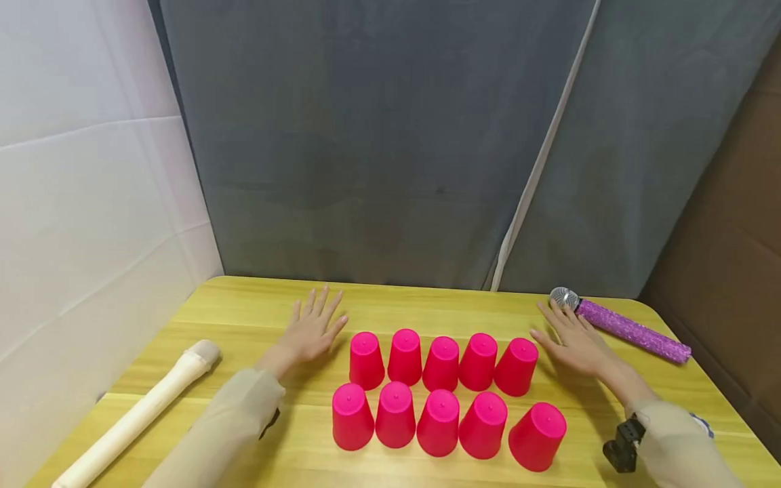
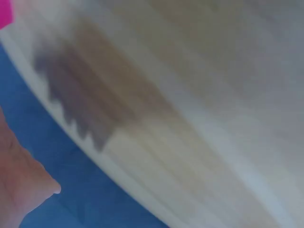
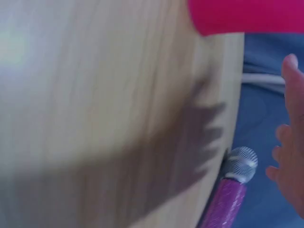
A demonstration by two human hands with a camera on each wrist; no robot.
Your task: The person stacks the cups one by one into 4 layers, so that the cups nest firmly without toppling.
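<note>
Several pink plastic cups (image 1: 444, 396) stand upside down in two rows on a yellow wooden table (image 1: 256, 305). My left hand (image 1: 312, 329) lies flat on the table, fingers spread, just left of the back row's first cup (image 1: 366, 360). My right hand (image 1: 570, 339) lies flat with straight fingers to the right of the back row's last cup (image 1: 516, 367), close to a purple glitter microphone (image 1: 622, 328). Neither hand holds anything. The right wrist view shows the fingertips (image 3: 290, 142), the microphone's head (image 3: 240, 164) and a cup's edge (image 3: 247, 16).
A cream recorder (image 1: 137, 415) lies diagonally at the table's left front. A grey curtain and a white panel stand behind and to the left. Black wrist straps (image 1: 622, 446) sit on both sleeves.
</note>
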